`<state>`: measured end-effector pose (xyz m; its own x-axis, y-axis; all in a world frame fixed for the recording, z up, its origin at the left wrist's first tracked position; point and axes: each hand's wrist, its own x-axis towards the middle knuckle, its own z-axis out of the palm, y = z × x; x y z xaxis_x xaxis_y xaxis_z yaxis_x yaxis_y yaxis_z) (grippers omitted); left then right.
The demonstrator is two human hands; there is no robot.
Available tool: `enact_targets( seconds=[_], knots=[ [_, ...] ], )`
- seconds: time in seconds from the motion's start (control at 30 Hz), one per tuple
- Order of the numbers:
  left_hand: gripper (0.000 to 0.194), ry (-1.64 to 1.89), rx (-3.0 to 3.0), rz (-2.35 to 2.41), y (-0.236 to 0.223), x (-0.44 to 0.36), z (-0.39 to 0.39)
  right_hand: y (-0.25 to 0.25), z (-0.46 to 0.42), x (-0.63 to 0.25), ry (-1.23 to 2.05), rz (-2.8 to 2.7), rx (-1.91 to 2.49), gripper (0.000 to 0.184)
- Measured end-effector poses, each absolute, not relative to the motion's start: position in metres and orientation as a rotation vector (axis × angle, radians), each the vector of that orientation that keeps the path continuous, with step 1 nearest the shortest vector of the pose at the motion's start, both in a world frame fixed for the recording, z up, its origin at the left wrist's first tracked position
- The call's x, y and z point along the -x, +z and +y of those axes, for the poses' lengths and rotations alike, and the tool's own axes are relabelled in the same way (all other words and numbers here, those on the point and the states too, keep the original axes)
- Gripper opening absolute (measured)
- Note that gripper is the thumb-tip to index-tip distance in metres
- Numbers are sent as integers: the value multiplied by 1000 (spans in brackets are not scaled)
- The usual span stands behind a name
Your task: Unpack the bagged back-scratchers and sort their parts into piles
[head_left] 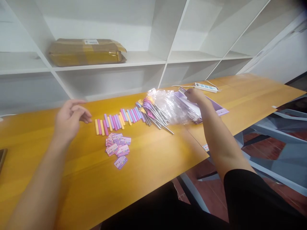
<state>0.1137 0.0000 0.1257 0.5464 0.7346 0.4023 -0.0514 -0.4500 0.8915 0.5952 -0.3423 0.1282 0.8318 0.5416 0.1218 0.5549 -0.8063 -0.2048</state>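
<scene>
My left hand (69, 119) hovers over the table at the left end of a row of pastel sticks (116, 121), fingers loosely bent and apart, with nothing in it. Over a purple open box (219, 108) at the right, my right hand (195, 95) is closed, its fingertips partly hidden. Something silvery shows beside those fingertips, too small to name. Between the hands lies a heap of back scratchers (153, 111) with metal rods and coloured hand-shaped heads. Crumpled clear plastic bags (165, 100) lie between this heap and the box. Small pink and purple printed cards (118, 147) lie loosely piled in front of the sticks.
White shelving (134, 62) stands along the table's back edge, with a taped brown parcel (87, 52) on it. A white power strip (206, 87) lies behind the box. Grey-blue chairs (275, 163) stand at the right, below the front edge of the wooden table (153, 163).
</scene>
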Motion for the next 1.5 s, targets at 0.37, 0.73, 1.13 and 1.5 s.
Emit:
enact_targets(
  seconds=[0.37, 0.73, 1.13, 1.5],
  knots=[
    [17, 959, -1894, 474, 133, -108, -16, 145, -247, -516, 448, -1214, 2724, 23],
    [20, 874, -2018, 608, 129, -112, -21, 96, -255, -561, 127, -945, 2977, 62],
    [29, 278, -2538, 1225, 54, -124, 28, 112, -248, -545, 134, -1097, 2929, 31],
    [32, 181, -2518, 1263, 36, -127, 30, 104, -201, -461, 379, -1506, 2959, 39]
  ],
)
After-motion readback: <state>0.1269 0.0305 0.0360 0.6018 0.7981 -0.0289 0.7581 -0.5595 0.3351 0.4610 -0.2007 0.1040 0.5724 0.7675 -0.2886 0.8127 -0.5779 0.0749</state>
